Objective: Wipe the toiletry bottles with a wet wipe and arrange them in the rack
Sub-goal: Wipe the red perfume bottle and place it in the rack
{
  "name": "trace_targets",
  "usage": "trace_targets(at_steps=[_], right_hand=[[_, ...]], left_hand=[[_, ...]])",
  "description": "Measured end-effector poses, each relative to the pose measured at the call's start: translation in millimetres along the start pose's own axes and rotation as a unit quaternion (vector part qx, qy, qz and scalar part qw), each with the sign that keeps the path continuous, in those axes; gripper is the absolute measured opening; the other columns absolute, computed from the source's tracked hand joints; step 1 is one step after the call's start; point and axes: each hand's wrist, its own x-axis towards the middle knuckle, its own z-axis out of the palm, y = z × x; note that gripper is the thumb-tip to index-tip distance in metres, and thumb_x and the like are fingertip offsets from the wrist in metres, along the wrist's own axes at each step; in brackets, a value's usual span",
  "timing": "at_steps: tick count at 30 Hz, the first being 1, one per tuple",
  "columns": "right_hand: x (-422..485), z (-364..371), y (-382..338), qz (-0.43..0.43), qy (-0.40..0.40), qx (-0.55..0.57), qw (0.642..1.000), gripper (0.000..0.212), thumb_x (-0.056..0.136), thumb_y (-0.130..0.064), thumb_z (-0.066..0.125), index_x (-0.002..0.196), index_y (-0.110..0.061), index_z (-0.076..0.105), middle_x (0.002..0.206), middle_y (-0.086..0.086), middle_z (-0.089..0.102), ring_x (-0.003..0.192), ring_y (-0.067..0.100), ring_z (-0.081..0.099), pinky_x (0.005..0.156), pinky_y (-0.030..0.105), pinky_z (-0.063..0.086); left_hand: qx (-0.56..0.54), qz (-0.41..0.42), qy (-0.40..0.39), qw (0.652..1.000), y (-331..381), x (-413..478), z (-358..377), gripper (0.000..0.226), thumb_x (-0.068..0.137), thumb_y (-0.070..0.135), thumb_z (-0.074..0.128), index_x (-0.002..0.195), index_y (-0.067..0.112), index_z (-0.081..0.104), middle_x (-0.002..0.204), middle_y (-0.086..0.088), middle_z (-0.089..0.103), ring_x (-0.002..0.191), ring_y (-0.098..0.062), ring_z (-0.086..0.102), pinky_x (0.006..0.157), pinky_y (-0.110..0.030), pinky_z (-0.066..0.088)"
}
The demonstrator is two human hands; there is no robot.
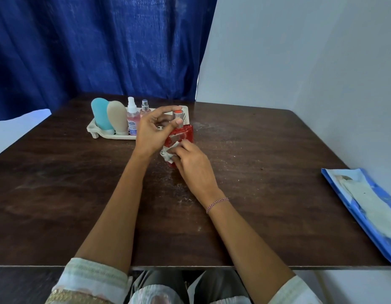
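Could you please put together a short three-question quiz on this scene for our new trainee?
1. Fill in: the left hand pinches the red bottle by its ___.
2. How many bottles stand in the rack? A two, B four, C six.
3. True or false: the red bottle already stands in the rack.
Key: 1 cap; 2 B; 3 false, it is held in front of the rack, outside it, while the right hand presses the wet wipe against its lower side.
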Motion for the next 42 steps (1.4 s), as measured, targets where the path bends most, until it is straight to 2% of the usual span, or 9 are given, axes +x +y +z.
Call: trace_targets(at_steps=[6,9,13,18,23,26,30,37,42], right_hand=[[-7,-2,10,0.049,-0.108,0.023,0.993,0.018,0.084,-0.009,0.064,0.101,-0.011,0.071,0.102,0.004,0.062,0.09,0.021,0.063,0.081,0.035,0.052],[-3,-12,23,0.093,-0.071,0.046,0.992,0.018,0.082,-0.009,0.068,0.099,-0.012,0.072,0.103,0.002,0.065,0.092,0.015,0.062,0.088,0.03,0.051],[2,-15,36,0.134,-0.021,0.053,0.989,0.018,0.079,-0.003,0.07,0.096,-0.009,0.071,0.097,0.003,0.066,0.082,0.013,0.063,0.083,0.03,0.054],[-3,-10,23,0.093,-0.026,0.091,0.991,0.016,0.08,-0.003,0.069,0.094,-0.01,0.067,0.098,0.0,0.062,0.08,0.005,0.057,0.079,0.02,0.052],[6,-11,31,0.152,0.068,0.115,0.979,0.014,0.084,-0.008,0.066,0.098,-0.011,0.065,0.099,-0.001,0.06,0.082,0.003,0.055,0.077,0.012,0.049],[5,-7,23,0.127,0.069,0.119,0.982,0.013,0.085,-0.007,0.064,0.097,-0.01,0.062,0.101,0.0,0.058,0.084,0.003,0.053,0.076,0.009,0.045],[6,-3,17,0.065,0.035,0.129,0.989,0.015,0.083,-0.005,0.065,0.097,-0.009,0.062,0.103,0.001,0.057,0.087,0.009,0.058,0.079,0.019,0.05],[9,-5,38,0.165,0.115,0.154,0.967,0.014,0.083,-0.006,0.067,0.097,-0.009,0.065,0.097,0.001,0.06,0.083,0.009,0.059,0.077,0.028,0.055],[6,-9,28,0.096,0.058,0.158,0.981,0.016,0.083,-0.003,0.065,0.096,-0.011,0.064,0.102,-0.002,0.056,0.09,0.007,0.058,0.084,0.02,0.051]], left_hand=[[-0.013,-0.035,0.01,0.999,-2,-2,2,0.036,0.084,0.019,0.069,0.12,0.016,0.062,0.102,0.005,0.068,0.091,0.005,0.065,0.072,-0.011,0.051],[-0.026,-0.047,0.009,0.999,1,0,1,0.036,0.085,0.017,0.068,0.12,0.016,0.06,0.102,0.006,0.068,0.093,0.004,0.065,0.072,-0.013,0.053],[-0.025,-0.053,0.015,0.998,2,2,-1,0.036,0.085,0.019,0.068,0.12,0.02,0.06,0.102,0.013,0.067,0.101,-0.002,0.065,0.077,-0.016,0.053],[-0.023,-0.032,0.011,0.999,0,-4,1,0.036,0.085,0.017,0.067,0.12,0.017,0.059,0.104,0.007,0.068,0.099,-0.002,0.066,0.077,-0.018,0.055],[-0.033,-0.03,-0.003,0.999,0,-1,1,0.035,0.085,0.016,0.068,0.119,0.019,0.061,0.107,0.007,0.068,0.104,-0.007,0.065,0.082,-0.026,0.056],[-0.029,-0.021,-0.004,0.999,-2,-2,1,0.036,0.085,0.015,0.068,0.121,0.015,0.061,0.111,0.004,0.068,0.106,-0.009,0.065,0.083,-0.027,0.056],[-0.048,-0.012,-0.007,0.999,1,0,0,0.035,0.085,0.011,0.067,0.119,0.015,0.06,0.113,0.004,0.067,0.106,-0.011,0.065,0.084,-0.027,0.055],[-0.052,-0.025,-0.013,0.998,-2,-1,0,0.037,0.085,0.011,0.067,0.121,0.01,0.06,0.113,-0.002,0.068,0.106,-0.014,0.065,0.082,-0.03,0.056],[-0.056,-0.009,-0.024,0.998,1,-2,1,0.035,0.085,0.006,0.066,0.12,0.007,0.059,0.101,0.017,0.069,0.102,-0.004,0.065,0.079,-0.02,0.054]])
